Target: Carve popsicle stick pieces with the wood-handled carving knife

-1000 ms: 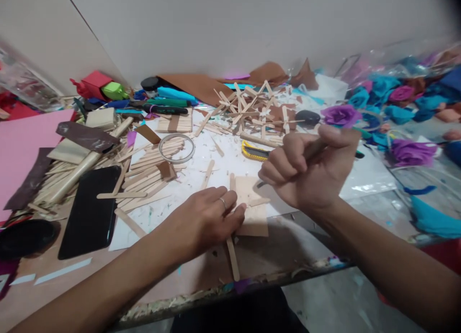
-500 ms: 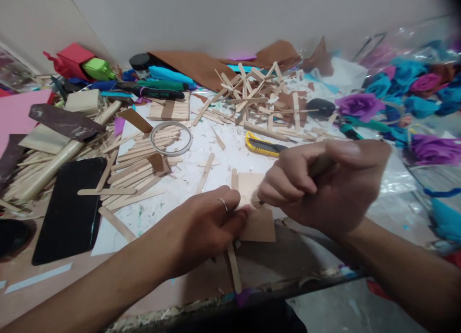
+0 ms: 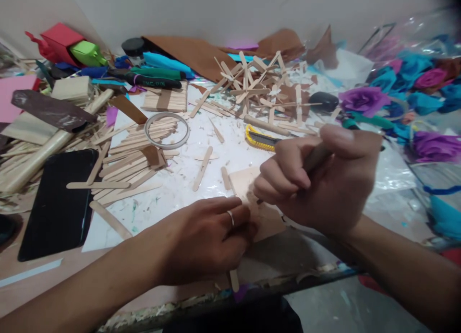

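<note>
My left hand (image 3: 212, 232), with a ring on one finger, is closed in a pinch over a light wooden board (image 3: 245, 179) near the table's front edge. What its fingertips press or hold is hidden. Below it pokes out the end of a craft stick (image 3: 234, 280). My right hand (image 3: 317, 179) is wrapped round the brownish round handle (image 3: 317, 158) of a slim hand tool. Its dark tip points down at the board, close to my left fingertips. Under both hands lies a tan piece (image 3: 272, 225), partly covered.
A yellow box cutter (image 3: 257, 138) and a wooden-handled tool (image 3: 266, 125) lie just beyond my right hand. Glued craft sticks (image 3: 248, 90) pile up behind. A tape roll (image 3: 167, 145) rests on loose sticks, beside a black phone (image 3: 57, 203). Paper flowers (image 3: 365, 100) stand right.
My left hand has shifted slightly right and down, nearer my right hand. The tan piece has turned a little. The view has moved slightly; my right hand keeps its grip on the tool.
</note>
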Demonstrator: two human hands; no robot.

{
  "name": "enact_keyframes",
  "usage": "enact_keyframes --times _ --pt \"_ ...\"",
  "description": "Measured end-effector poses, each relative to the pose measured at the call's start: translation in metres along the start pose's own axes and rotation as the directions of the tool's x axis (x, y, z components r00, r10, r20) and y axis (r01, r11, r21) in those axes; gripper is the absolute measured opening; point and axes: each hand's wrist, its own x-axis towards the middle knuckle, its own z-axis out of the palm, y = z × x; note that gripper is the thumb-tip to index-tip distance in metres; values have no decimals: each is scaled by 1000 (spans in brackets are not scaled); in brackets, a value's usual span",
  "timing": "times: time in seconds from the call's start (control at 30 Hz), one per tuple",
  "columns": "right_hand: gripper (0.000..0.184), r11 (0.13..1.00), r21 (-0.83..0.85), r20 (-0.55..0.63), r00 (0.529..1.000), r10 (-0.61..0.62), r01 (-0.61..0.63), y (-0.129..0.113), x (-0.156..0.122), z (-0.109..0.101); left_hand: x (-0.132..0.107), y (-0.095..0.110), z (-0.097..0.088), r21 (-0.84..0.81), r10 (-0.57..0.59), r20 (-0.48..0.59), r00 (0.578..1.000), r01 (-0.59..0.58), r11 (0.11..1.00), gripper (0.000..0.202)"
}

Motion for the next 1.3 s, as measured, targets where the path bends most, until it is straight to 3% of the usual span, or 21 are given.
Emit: enact_keyframes --times 0.07,0.2,0.23,0.3,0.33,0.37,0.4,0.5,0.7,0.8,1.03,1.3 --pt "57 1000 4 24 1000 4 -4 0 -1 1 0 -1 -1 -50 87 2 996 -86 995 19" --pt "57 1000 10 31 999 -30 30 -4 0 -5 1 -4 -7 -247 -66 11 998 67 967 21" --pt "58 999 12 10 999 -37 36 -6 0 -7 1 -6 -7 -242 -25 34 999 33 970 19" --pt "57 999 8 -16 999 -42 43 -10 0 -10 -1 -11 -7 -172 35 27 999 -29 985 10" --pt "56 999 3 -11 999 -43 43 -12 0 -11 -2 -14 -5 -91 113 -1 994 -113 989 7" --pt "55 999 0 -9 999 -50 50 -13 -1 -11 -4 -18 -2 0 145 -45 988 -145 989 14" --pt "56 998 -2 -18 998 -58 58 -14 -1 -11 -6 -21 1 52 210 7 978 -210 976 23" --pt "63 995 -7 -49 994 -103 103 -16 -1 -7 -9 -28 9 117 232 37 972 -235 965 39" --pt "70 989 -56 -215 966 -145 136 -25 -1 -1 -1 -24 15 256 169 -38 985 -154 954 43" --pt "70 993 -43 -172 978 -120 114 -26 -3 -3 4 -18 13 250 104 -23 994 -95 964 40" --pt "70 999 16 -64 997 -39 40 -13 -9 -2 -6 -25 -1 40 84 134 987 -90 995 62" --pt "69 996 -50 -37 997 66 -68 -10 -7 0 -4 -14 -5 114 27 207 978 -52 992 66"
